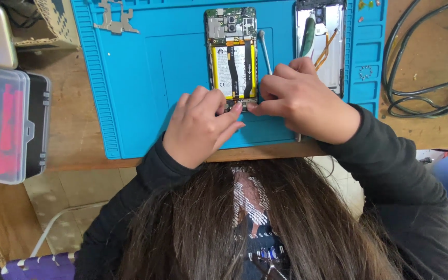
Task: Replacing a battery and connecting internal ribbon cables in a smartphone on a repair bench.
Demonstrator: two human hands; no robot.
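1. Blue silicone covers the middle of the wooden surface [79, 150]: a ribbed repair mat [141, 78] on which the work lies.
2. An opened smartphone [232, 52] rests back-up near the mat's centre, its yellow-edged battery, black flex cables and green circuit board at the far end all bare.
3. The left hand [199, 127] sits at the phone's near end, fingers [232, 111] curled inward with the tips pressed against the bottom edge of the phone.
4. The right hand [304, 101] meets it from the other side, its fingers [265, 107] pinched close and touching the same bottom edge; whether they clasp some small part there cannot be told.
5. The fingertips of both hands are almost touching each other at that edge.
6. A thin grey tool [264, 52] lies on the mat just beside the phone's right side, its near end hidden under the right hand.
7. Further right lies a second phone frame [333, 46], with an orange flex cable and a green-and-white piece resting in it.
8. A flat metal bracket [114, 21] lies at the mat's far left corner.
9. A clear plastic box [1, 124] with pink contents sits at the left, off the mat.
10. Coiled dark cable [421, 93] lies on the surface to the right.
11. Long dark hair [245, 223] and black sleeves fill the near part of the view.
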